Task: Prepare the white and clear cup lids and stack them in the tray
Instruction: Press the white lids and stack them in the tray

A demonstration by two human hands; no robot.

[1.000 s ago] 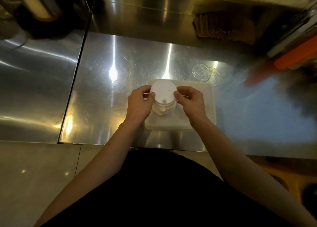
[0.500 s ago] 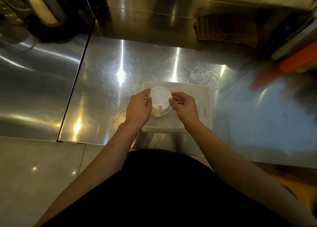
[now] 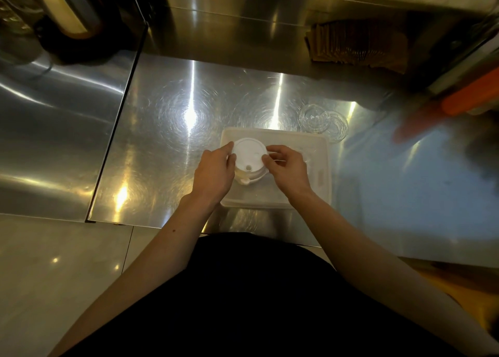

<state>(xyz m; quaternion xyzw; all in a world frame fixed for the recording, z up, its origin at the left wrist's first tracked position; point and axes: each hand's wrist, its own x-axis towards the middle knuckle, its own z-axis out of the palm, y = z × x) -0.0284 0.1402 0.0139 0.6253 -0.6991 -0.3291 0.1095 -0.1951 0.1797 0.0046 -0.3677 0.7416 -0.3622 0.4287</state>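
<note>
A short stack of white cup lids (image 3: 249,158) stands in the left half of a pale plastic tray (image 3: 320,179) on the steel counter. My left hand (image 3: 214,171) grips the stack's left side, thumb and fingers on the top lid's rim. On the right side my right hand (image 3: 286,169) pinches the same rim. Two clear lids (image 3: 322,120) lie overlapping on the counter just beyond the tray's far right corner. The lower lids of the stack are partly hidden by my hands.
A bundle of brown cardboard sleeves (image 3: 356,47) leans at the back right. An orange object (image 3: 469,100) and blurred items crowd the right edge. A metal kettle (image 3: 70,8) on a dark base sits at the far left. The counter's front edge runs under my forearms.
The stack of white lids has come down from a tilted, raised hold onto the tray floor. Both hands have stayed on its sides.
</note>
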